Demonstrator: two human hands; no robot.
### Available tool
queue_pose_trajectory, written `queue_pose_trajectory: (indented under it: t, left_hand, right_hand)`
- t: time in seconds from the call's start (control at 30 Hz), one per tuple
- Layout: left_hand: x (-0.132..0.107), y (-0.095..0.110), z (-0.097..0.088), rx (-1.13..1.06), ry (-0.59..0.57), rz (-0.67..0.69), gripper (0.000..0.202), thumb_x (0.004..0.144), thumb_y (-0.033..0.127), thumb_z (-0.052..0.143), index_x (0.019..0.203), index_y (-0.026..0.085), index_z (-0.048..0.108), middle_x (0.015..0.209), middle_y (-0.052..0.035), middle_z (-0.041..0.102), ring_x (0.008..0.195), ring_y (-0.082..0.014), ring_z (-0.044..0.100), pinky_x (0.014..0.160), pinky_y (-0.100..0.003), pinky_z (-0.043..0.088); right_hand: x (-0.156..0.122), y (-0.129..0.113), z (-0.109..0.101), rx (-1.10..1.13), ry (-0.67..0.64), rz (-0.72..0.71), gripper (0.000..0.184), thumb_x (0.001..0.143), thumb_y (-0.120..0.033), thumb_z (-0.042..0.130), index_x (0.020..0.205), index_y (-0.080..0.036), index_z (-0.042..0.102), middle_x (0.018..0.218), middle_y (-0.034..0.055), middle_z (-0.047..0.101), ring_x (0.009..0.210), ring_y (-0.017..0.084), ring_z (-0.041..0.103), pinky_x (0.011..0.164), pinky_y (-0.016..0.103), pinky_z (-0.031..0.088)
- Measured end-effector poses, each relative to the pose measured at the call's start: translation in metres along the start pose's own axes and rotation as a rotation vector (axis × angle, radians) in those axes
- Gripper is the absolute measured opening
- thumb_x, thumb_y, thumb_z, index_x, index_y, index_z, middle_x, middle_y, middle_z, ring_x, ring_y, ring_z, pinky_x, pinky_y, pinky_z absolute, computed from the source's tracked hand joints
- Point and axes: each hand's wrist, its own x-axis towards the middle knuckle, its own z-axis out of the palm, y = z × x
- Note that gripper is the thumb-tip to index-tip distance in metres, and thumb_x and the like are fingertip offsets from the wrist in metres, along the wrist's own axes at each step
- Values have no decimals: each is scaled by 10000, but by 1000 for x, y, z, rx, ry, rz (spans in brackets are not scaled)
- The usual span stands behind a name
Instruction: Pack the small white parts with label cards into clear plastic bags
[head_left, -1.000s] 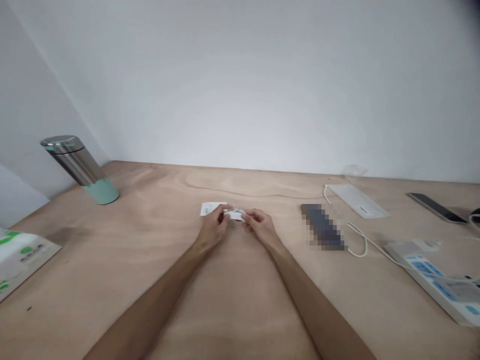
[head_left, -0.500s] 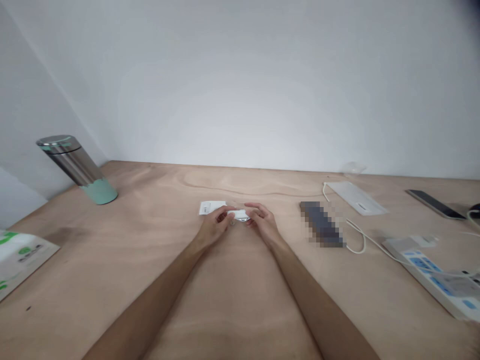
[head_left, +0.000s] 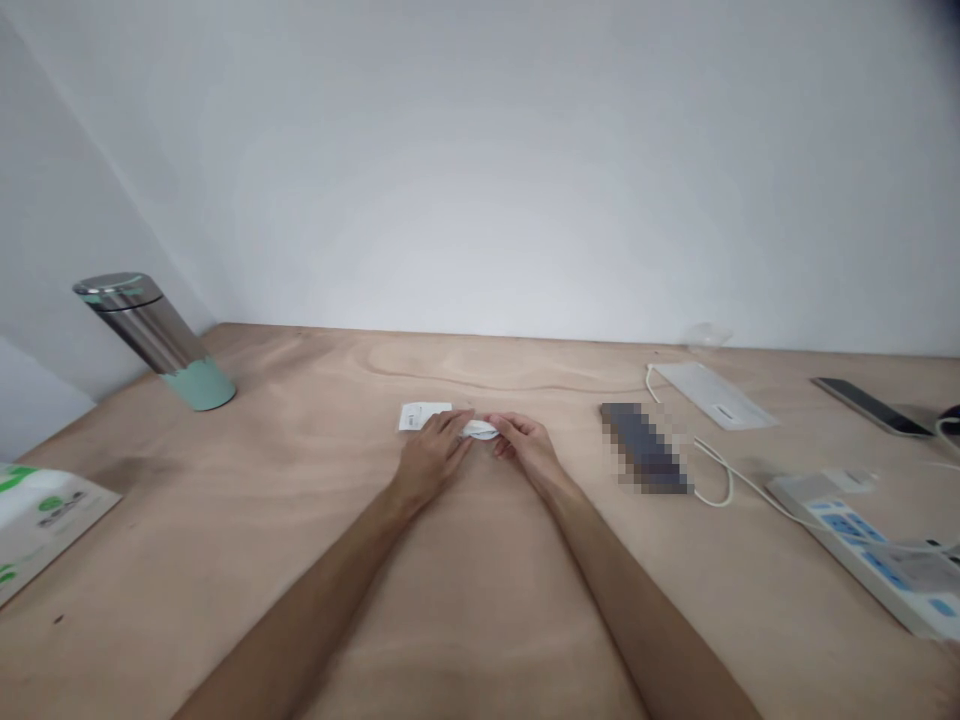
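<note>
At the centre of the plywood table (head_left: 480, 370), my left hand (head_left: 436, 458) and my right hand (head_left: 527, 447) meet over a small white packet (head_left: 480, 430). Fingertips of both hands pinch its two ends, and much of it is hidden. Just beyond my left fingers, a white paper card (head_left: 420, 416) with small dark print lies flat, partly under them or touching them. I cannot tell what the packet is.
A steel tumbler (head_left: 142, 335) with a mint-green base leans at the far left, and a white tissue pack (head_left: 45, 515) sits at the left edge. On the right are a pixelated dark rectangle (head_left: 645, 450), a white cable (head_left: 712, 480), a white flat panel (head_left: 712, 395), a phone (head_left: 870, 407) and a power strip (head_left: 862, 550).
My fingers have closed in over the white packet, and less of it shows. The small grey ring below it earlier is no longer visible. The card and surrounding objects stay put.
</note>
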Motion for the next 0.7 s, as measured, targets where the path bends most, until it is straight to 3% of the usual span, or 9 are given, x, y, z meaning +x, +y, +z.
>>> queue_pose_trajectory:
  t: [0.2, 0.3, 0.57, 0.7]
  left_hand:
    - [1, -2, 6, -225, 52, -262, 367, 897, 337, 507, 1233, 198, 454, 1081, -74, 635, 802, -158, 618, 739, -304, 514]
    - [2, -4, 7, -260, 43, -334, 340, 897, 366, 495, 1196, 207, 466, 985, -51, 646, 752, -154, 604, 688, -286, 495]
    - [5, 2, 0, -264, 8, -376, 292, 921, 345, 429, 1174, 212, 486, 897, -32, 648, 774, -167, 608, 714, -287, 464]
    - [5, 4, 0, -252, -22, -329, 278, 932, 321, 390, 1166, 210, 491, 975, -51, 652, 836, -183, 609, 764, -309, 452]
  right_hand:
    - [-2, 0, 1, -25, -77, 6, 429, 673, -520, 710, 954, -196, 703, 750, 35, 701, 546, 122, 563, 522, 237, 456]
    - [-3, 1, 1, -8, -71, 0, 425, 628, -476, 758, 936, -192, 693, 692, 14, 678, 528, 115, 544, 523, 238, 444]
    - [-2, 3, 7, -110, 18, -35, 360, 626, -474, 741, 822, -173, 719, 652, -1, 626, 555, 125, 530, 522, 242, 440]
    - [-3, 1, 8, -60, 32, -24, 404, 629, -468, 737, 902, -172, 702, 697, 10, 653, 568, 131, 549, 535, 249, 457]
